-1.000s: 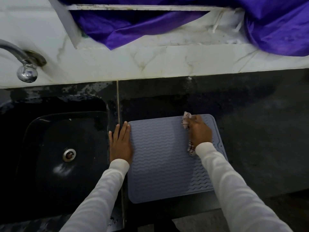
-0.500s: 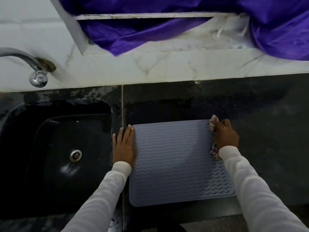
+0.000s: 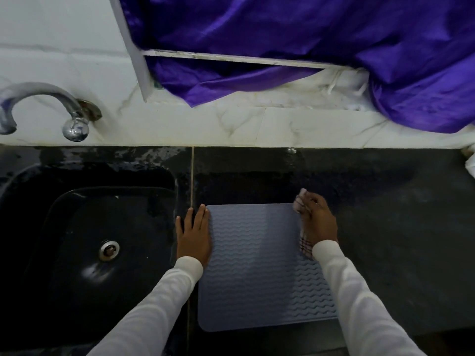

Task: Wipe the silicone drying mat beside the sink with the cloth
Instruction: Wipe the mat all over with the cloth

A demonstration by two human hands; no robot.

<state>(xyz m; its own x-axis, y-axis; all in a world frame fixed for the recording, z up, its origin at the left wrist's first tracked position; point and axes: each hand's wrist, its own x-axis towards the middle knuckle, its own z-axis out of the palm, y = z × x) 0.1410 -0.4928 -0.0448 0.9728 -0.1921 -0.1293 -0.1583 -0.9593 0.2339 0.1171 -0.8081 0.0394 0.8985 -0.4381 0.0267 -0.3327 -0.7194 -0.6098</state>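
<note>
Over on the far left I see a shiny tap (image 3: 74, 124) on the white wall (image 3: 64, 65), and its spout curves out above the sink. Under it is the black sink (image 3: 64, 291). It has a round metal drain (image 3: 109, 250) in the bottom, and I see nothing else lying in it. The dark desk (image 3: 398, 240) around the sink looks wet near the wall.

Next, my left hand (image 3: 194, 236) lies flat with straight fingers. It presses on the left edge of the mat, just beside the sink. A white sleeve (image 3: 154, 312) covers that arm.

Then comes the grey mat (image 3: 252, 265). It lies flat on the desk, right next to the sink, and it has little wavy lines all over it. Nothing stands on it.

My right hand (image 3: 320, 222) is at the far right corner of the mat. Its fingers are curled tight around the cloth (image 3: 304, 244). The cloth is pale with dark red checks. A bit sticks out above my fingers and a bit hangs out below near my wrist. The cloth touches the mat's right side. My right arm hides part of that edge.

Up high on the right, a big purple sheet (image 3: 308, 39) hangs over the white ledge.
</note>
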